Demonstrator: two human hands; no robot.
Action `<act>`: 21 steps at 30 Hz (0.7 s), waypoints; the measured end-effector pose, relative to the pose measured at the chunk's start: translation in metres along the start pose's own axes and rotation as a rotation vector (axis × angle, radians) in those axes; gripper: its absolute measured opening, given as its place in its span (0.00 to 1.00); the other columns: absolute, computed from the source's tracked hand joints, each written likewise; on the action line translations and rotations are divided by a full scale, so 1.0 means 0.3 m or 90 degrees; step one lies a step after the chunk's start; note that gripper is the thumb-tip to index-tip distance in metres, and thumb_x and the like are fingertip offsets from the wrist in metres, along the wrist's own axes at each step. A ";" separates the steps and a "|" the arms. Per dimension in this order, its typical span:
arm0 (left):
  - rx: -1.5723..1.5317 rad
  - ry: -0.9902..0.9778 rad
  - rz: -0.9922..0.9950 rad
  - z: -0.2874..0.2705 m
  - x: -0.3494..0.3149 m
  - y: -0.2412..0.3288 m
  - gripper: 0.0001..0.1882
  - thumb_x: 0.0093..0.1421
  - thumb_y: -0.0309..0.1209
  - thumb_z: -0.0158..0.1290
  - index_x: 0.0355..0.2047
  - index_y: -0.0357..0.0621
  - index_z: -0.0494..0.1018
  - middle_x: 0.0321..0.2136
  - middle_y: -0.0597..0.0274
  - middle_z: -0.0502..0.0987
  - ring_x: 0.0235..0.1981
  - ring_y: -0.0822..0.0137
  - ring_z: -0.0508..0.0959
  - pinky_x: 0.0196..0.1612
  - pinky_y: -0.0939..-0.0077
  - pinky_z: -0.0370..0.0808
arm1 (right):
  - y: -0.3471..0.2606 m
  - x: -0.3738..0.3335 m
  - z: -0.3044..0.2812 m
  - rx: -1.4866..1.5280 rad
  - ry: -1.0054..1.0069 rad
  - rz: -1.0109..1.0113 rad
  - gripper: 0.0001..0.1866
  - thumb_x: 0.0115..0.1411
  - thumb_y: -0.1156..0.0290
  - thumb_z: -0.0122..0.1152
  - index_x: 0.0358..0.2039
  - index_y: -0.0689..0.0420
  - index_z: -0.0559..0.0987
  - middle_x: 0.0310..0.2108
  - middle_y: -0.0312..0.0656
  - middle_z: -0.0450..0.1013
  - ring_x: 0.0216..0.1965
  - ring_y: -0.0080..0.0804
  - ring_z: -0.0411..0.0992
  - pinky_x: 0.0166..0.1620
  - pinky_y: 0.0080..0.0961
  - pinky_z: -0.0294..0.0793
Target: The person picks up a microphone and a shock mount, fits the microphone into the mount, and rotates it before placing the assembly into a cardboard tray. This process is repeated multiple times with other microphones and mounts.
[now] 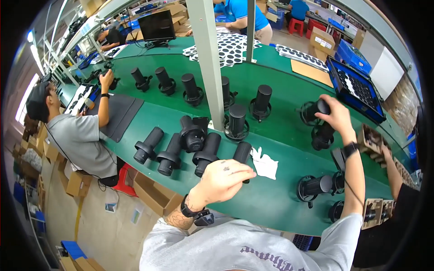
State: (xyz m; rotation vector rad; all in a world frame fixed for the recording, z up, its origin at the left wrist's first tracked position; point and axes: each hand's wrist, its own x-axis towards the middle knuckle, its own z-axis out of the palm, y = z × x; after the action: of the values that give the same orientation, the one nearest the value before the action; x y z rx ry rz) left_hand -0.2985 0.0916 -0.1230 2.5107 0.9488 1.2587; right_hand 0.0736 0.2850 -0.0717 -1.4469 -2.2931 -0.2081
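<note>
My right hand (336, 115) reaches to the far right, its fingers closed around the end of a black cylindrical device (310, 113) with a ring mount. Just below it, another such device (322, 137) stands close by. My left hand (224, 180) is over the near edge of the bench, fingers stretched out and holding nothing that I can see. It partly covers a black cylinder (242, 151) behind it. Left of that hand lie several more ringed cylinders (170, 156), tilted on the green bench. A crumpled white cloth (264, 163) rests to its right.
More ringed cylinders (262, 101) stand in a row along the far strip of the bench (280, 131). A pale post (205, 58) rises mid-bench. At right are a blue tray (355, 88), cardboard inserts (371, 140) and a co-worker's arm (392, 169). Another person (83, 131) works at left.
</note>
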 end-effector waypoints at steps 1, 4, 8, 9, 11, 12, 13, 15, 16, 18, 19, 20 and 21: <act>-0.020 0.036 -0.018 -0.002 0.026 -0.008 0.17 0.44 0.16 0.53 0.36 0.42 0.79 0.35 0.59 0.81 0.33 0.62 0.80 0.37 0.72 0.77 | -0.029 -0.013 -0.071 0.055 0.051 0.029 0.31 0.47 0.63 0.70 0.53 0.52 0.72 0.42 0.45 0.74 0.41 0.41 0.74 0.46 0.31 0.73; -0.154 0.106 -0.149 -0.005 0.090 0.030 0.22 0.50 0.18 0.56 0.48 0.39 0.73 0.46 0.52 0.75 0.40 0.62 0.80 0.42 0.72 0.79 | -0.126 -0.099 -0.272 0.323 0.203 0.074 0.30 0.51 0.67 0.67 0.56 0.54 0.69 0.38 0.39 0.72 0.36 0.26 0.72 0.41 0.22 0.72; -0.395 0.198 -0.182 0.011 0.161 0.112 0.44 0.43 0.26 0.68 0.61 0.35 0.60 0.59 0.44 0.61 0.41 0.64 0.79 0.38 0.76 0.81 | -0.342 -0.287 -0.407 0.678 0.215 0.168 0.39 0.49 0.53 0.70 0.57 0.60 0.66 0.40 0.39 0.72 0.37 0.22 0.72 0.41 0.17 0.71; -0.409 0.193 -0.126 0.018 0.177 0.124 0.48 0.42 0.30 0.69 0.61 0.34 0.56 0.58 0.43 0.61 0.41 0.62 0.78 0.35 0.75 0.81 | -0.385 -0.333 -0.395 0.685 0.276 0.174 0.43 0.46 0.49 0.71 0.56 0.62 0.66 0.40 0.39 0.71 0.39 0.23 0.72 0.43 0.18 0.70; -0.370 0.161 -0.040 0.015 0.204 0.153 0.52 0.40 0.40 0.71 0.60 0.32 0.56 0.57 0.40 0.62 0.39 0.61 0.78 0.29 0.77 0.81 | -0.419 -0.429 -0.324 0.741 0.341 0.212 0.49 0.40 0.41 0.74 0.54 0.65 0.67 0.42 0.39 0.70 0.42 0.24 0.71 0.46 0.20 0.69; -0.339 0.132 -0.015 0.017 0.222 0.175 0.45 0.39 0.34 0.72 0.56 0.32 0.63 0.55 0.40 0.63 0.35 0.65 0.79 0.28 0.78 0.81 | -0.426 -0.488 -0.291 0.780 0.353 0.254 0.52 0.38 0.39 0.75 0.53 0.66 0.67 0.42 0.39 0.70 0.43 0.24 0.70 0.48 0.20 0.69; -0.294 0.127 0.006 0.024 0.229 0.188 0.42 0.39 0.31 0.72 0.54 0.32 0.65 0.54 0.40 0.64 0.33 0.67 0.78 0.29 0.78 0.82 | -0.470 -0.507 -0.257 0.849 0.392 0.308 0.53 0.37 0.38 0.75 0.54 0.66 0.67 0.42 0.39 0.70 0.43 0.24 0.70 0.47 0.19 0.68; -0.247 0.103 0.028 0.026 0.245 0.223 0.38 0.35 0.22 0.72 0.50 0.33 0.69 0.49 0.45 0.67 0.27 0.72 0.77 0.29 0.81 0.80 | -0.457 -0.581 -0.175 0.985 0.383 0.319 0.49 0.44 0.43 0.72 0.56 0.66 0.64 0.41 0.42 0.71 0.41 0.27 0.73 0.45 0.21 0.72; -0.257 0.092 0.029 0.030 0.243 0.228 0.38 0.35 0.22 0.72 0.50 0.33 0.69 0.49 0.45 0.67 0.27 0.72 0.77 0.29 0.81 0.80 | -0.473 -0.573 -0.144 1.056 0.396 0.322 0.48 0.47 0.46 0.71 0.57 0.67 0.62 0.39 0.44 0.72 0.37 0.28 0.75 0.41 0.22 0.75; -0.227 0.090 0.037 0.036 0.240 0.233 0.38 0.34 0.23 0.72 0.48 0.34 0.69 0.48 0.48 0.67 0.25 0.75 0.75 0.27 0.84 0.77 | -0.477 -0.574 -0.103 1.178 0.371 0.299 0.46 0.51 0.50 0.67 0.59 0.68 0.58 0.36 0.48 0.73 0.27 0.31 0.76 0.29 0.23 0.79; -0.210 0.083 0.013 0.026 0.238 0.250 0.37 0.32 0.25 0.74 0.46 0.39 0.71 0.45 0.52 0.69 0.27 0.72 0.74 0.28 0.80 0.76 | -0.472 -0.563 -0.094 1.179 0.360 0.290 0.46 0.52 0.51 0.65 0.60 0.68 0.56 0.34 0.50 0.73 0.19 0.31 0.75 0.19 0.22 0.77; -0.214 0.075 0.015 0.024 0.235 0.252 0.37 0.32 0.25 0.74 0.46 0.39 0.71 0.45 0.52 0.69 0.27 0.72 0.74 0.28 0.80 0.76 | -0.464 -0.571 -0.101 1.178 0.296 0.271 0.44 0.53 0.51 0.65 0.59 0.68 0.58 0.36 0.47 0.73 0.27 0.30 0.77 0.28 0.22 0.79; -0.162 0.074 0.066 0.018 0.231 0.254 0.36 0.31 0.28 0.75 0.44 0.43 0.72 0.44 0.54 0.69 0.30 0.68 0.75 0.30 0.76 0.76 | -0.459 -0.571 -0.097 1.181 0.294 0.274 0.44 0.53 0.51 0.65 0.60 0.68 0.58 0.37 0.46 0.73 0.31 0.30 0.76 0.34 0.22 0.78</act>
State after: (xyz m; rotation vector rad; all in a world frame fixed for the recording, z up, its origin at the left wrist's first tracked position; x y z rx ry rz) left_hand -0.2286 0.0752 -0.0491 2.3360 0.6404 1.4669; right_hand 0.0224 0.0718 -0.1050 -0.5808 -0.8521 1.2084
